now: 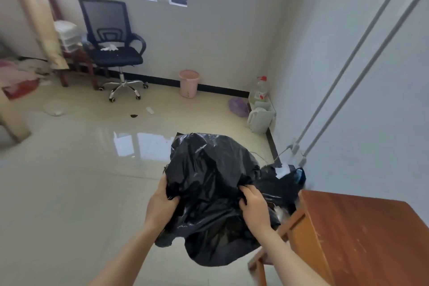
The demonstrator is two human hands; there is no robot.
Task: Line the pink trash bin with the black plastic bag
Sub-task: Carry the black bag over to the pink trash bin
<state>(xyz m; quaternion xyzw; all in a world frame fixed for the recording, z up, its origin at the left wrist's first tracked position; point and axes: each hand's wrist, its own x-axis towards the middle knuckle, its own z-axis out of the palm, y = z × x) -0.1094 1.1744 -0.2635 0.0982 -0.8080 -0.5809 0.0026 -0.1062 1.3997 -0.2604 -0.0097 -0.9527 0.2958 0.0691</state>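
A crumpled black plastic bag [209, 183] hangs in front of me, puffed out above and sagging below my hands. My left hand [161, 204] pinches its left edge and my right hand [254, 208] grips its right edge, both held at chest height. The pink trash bin [188, 83] stands upright and bare far off against the back wall under the window, well apart from the bag. Its inside is not visible from here.
A wooden table [362, 237] stands close at my right, with another dark full bag [283, 183] on the floor beside it. A black office chair [113, 49], a white kettle [258, 119], a purple bag [238, 107] and small litter [149, 110] lie on the glossy floor.
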